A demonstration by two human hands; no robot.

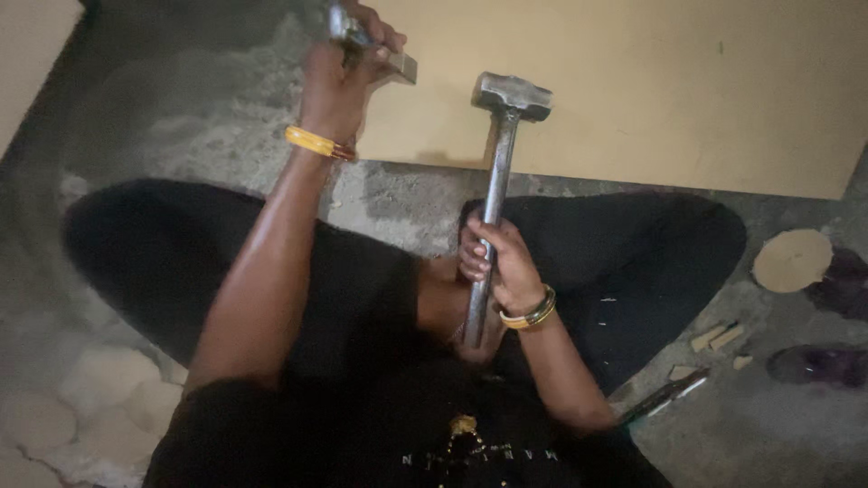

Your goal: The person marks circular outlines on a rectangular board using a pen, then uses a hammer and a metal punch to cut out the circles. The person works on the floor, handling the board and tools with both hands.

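My right hand [500,264] grips the steel handle of a heavy metal hammer [508,98], whose head is raised over a tan flat sheet [651,90] lying on the floor. My left hand [342,72] is stretched forward and closed on a metal punch tool [380,54] set near the sheet's near edge. Both wrists wear yellow bangles. I sit cross-legged in black clothes on the rough grey floor [181,108].
A round tan cut-out disc [792,259] lies at the right, with small offcut pieces [719,338] and a thin metal tool [665,395] nearby. Dark purple footwear [818,364] sits at the right edge. Pale discs [81,389] lie at lower left.
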